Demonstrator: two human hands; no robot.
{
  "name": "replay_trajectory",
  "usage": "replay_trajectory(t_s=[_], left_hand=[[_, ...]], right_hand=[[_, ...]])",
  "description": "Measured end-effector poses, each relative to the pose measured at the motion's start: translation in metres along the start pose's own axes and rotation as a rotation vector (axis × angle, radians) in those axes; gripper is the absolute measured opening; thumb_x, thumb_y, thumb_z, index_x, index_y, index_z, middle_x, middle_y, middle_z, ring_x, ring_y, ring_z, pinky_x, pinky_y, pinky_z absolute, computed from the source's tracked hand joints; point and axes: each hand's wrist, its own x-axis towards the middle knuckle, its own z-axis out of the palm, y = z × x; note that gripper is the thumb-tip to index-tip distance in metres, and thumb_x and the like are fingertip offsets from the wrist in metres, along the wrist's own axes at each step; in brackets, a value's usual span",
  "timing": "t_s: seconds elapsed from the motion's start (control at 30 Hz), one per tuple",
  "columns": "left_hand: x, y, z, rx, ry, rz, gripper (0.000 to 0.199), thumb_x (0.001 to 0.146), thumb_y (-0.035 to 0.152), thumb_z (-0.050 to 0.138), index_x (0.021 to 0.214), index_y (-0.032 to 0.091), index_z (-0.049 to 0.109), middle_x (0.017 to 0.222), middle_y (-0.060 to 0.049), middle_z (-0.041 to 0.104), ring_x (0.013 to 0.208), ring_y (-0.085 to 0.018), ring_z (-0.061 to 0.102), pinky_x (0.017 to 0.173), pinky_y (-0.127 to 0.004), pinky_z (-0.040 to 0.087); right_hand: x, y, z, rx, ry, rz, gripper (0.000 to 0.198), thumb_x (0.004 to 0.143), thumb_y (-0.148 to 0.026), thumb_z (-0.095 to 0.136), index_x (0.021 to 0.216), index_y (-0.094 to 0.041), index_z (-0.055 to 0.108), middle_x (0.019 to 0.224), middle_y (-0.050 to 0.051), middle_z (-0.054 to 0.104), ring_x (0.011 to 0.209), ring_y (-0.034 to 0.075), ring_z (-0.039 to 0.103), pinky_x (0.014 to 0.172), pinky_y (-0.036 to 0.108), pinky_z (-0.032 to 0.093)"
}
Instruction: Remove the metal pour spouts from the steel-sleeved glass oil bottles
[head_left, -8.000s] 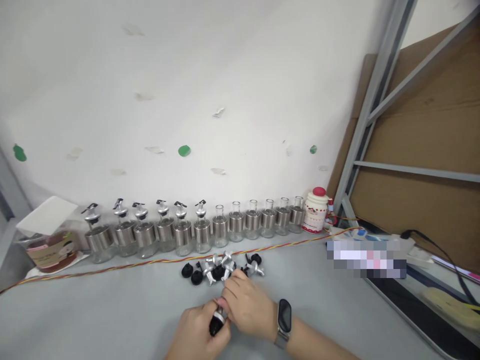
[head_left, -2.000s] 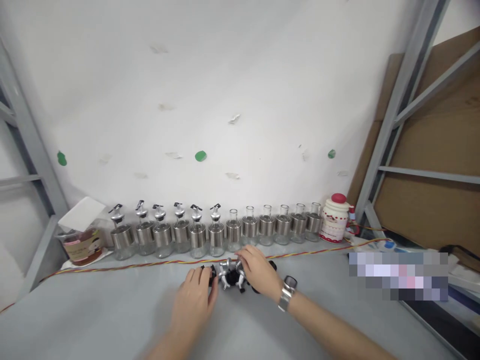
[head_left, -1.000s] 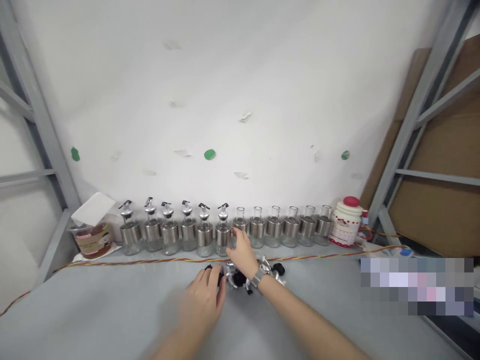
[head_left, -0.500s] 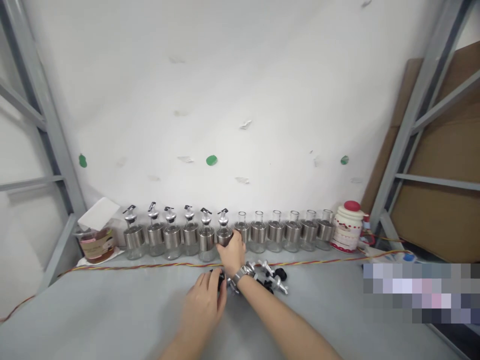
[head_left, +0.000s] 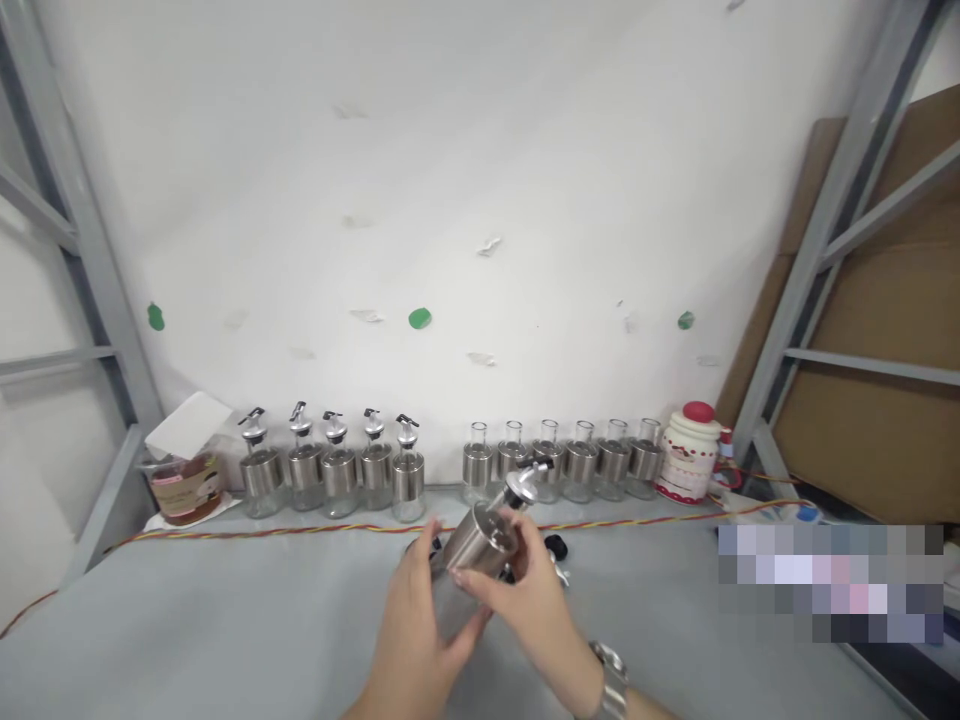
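Nearest, a watch (head_left: 611, 675) circles the right wrist, and both hands are closed round one bottle (head_left: 480, 540) held just above the table (head_left: 262, 620): the left hand (head_left: 420, 620) has its grip wrapped about the lower part, while the right hand (head_left: 536, 595) has its grip on the steel sleeve near the shoulder, thumb in front and fingers curled behind. The step in hand appears to be handling this one bottle between the two hands; the next move would probably call for the left to keep the base firm while the right goes up to the spout (head_left: 521, 487), though whether to seat it or draw it out the pose does not settle. The bottle leans, its top tipped away and to the right, with a brushed steel sleeve round its body, clear glass at the neck, and a silver spout ending in a black flap; its base is mostly hidden. Just beyond the right hand lie a black cap (head_left: 556, 547) and a silver piece (head_left: 562, 576), partly covered. Farther off, past a red and yellow cord (head_left: 300, 533), five bottles with spouts (head_left: 340, 468) and six open-necked bottles (head_left: 582, 466) stand upright near the wall (head_left: 540, 200), a gap between the groups
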Motion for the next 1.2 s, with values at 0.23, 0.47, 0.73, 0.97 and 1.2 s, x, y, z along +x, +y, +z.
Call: replay_trajectory(t_s=[0.23, 0.47, 0.73, 0.97, 1.2], left_hand=[[-0.010, 0.005, 0.002, 0.013, -0.077, 0.000, 0.055, 0.063, 0.025, 0.060, 0.114, 0.016, 0.043, 0.102, -0.014, 0.058, 0.092, -0.026, 0.058, 0.077, -0.040, 0.049], [-0.005, 0.027, -0.002, -0.379, -0.250, -0.112, 0.056, 0.053, 0.024, 0.068, 0.107, 0.019, 0.055, 0.100, -0.011, 0.062, 0.089, -0.028, 0.058, 0.075, -0.036, 0.048], [-0.001, 0.037, -0.014, -1.248, -0.558, -0.875, 0.023, 0.052, 0.025, 0.064, 0.074, 0.017, 0.066, 0.057, -0.002, 0.064, 0.052, -0.017, 0.059, 0.051, -0.027, 0.044], [-0.008, 0.033, -0.008, -1.388, -0.557, -0.840, 0.048, 0.049, 0.031, 0.071, 0.092, 0.016, 0.058, 0.069, -0.008, 0.068, 0.062, -0.022, 0.064, 0.060, -0.033, 0.045], [0.006, 0.033, -0.010, -1.274, -0.224, -0.659, 0.052, 0.050, 0.031, 0.074, 0.095, 0.016, 0.053, 0.083, -0.009, 0.068, 0.080, -0.022, 0.061, 0.074, -0.032, 0.043]], right_hand=[[0.002, -0.002, -0.033, -0.071, 0.096, 0.036, 0.021, 0.076, -0.040, 0.051, 0.079, -0.019, 0.052, 0.074, 0.001, 0.057, 0.071, 0.017, 0.053, 0.066, 0.026, 0.043], [0.011, -0.016, -0.046, -0.166, 0.252, 0.167, 0.032, 0.066, -0.045, 0.060, 0.056, -0.017, 0.046, 0.051, -0.005, 0.040, 0.050, 0.011, 0.038, 0.047, 0.021, 0.031], [0.021, -0.019, -0.069, -0.102, 0.282, 0.191, 0.035, 0.062, -0.047, 0.061, 0.049, -0.016, 0.049, 0.043, -0.006, 0.036, 0.043, 0.009, 0.032, 0.043, 0.022, 0.024], [0.037, -0.021, -0.099, 0.001, 0.534, 0.058, 0.021, 0.066, -0.038, 0.057, 0.064, -0.017, 0.056, 0.045, -0.007, 0.038, 0.041, 0.008, 0.032, 0.039, 0.020, 0.024], [0.006, -0.008, -0.052, -0.263, -0.229, 0.300, 0.018, 0.068, -0.034, 0.055, 0.064, -0.016, 0.059, 0.044, -0.005, 0.051, 0.038, 0.009, 0.041, 0.038, 0.019, 0.029]])
